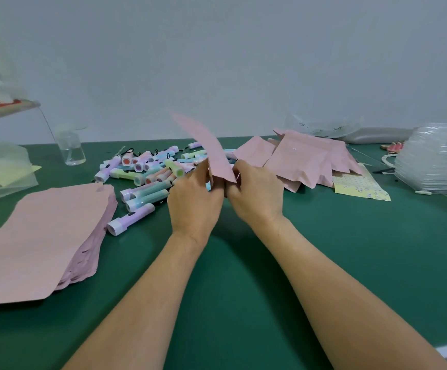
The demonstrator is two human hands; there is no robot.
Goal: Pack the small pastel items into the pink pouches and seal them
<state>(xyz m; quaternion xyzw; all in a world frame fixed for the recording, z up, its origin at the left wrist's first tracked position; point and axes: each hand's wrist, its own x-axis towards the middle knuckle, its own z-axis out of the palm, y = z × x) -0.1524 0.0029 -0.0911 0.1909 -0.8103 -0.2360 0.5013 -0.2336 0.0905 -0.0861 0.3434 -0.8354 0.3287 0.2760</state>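
Both forearms reach forward over the middle of the green table (243, 276), and the two hands meet close together. The left hand (194, 202) and the right hand (257, 194) each pinch the near end of one pink pouch (213, 149) between thumb and curled fingers, one hand on each side of that end. The pouch is held in the air above the table. It is flat and thin, a little bent, and its far end rises up and to the left. If something is inside it, the view does not tell.

Just behind the hands lies a pile of pastel items (147, 170), short tubes in lilac, mint, blue and peach with white ends, some with a black loop. On the near left is a stack of flat pink pouches (43, 236). On the far right lies a heap of pink pouches (305, 158), with a yellow patterned sheet (358, 184) and a stack of clear plastic trays (436, 158) beside it. A clear cup (70, 148) stands on the far left. Behind the table is a plain pale wall (243, 62)
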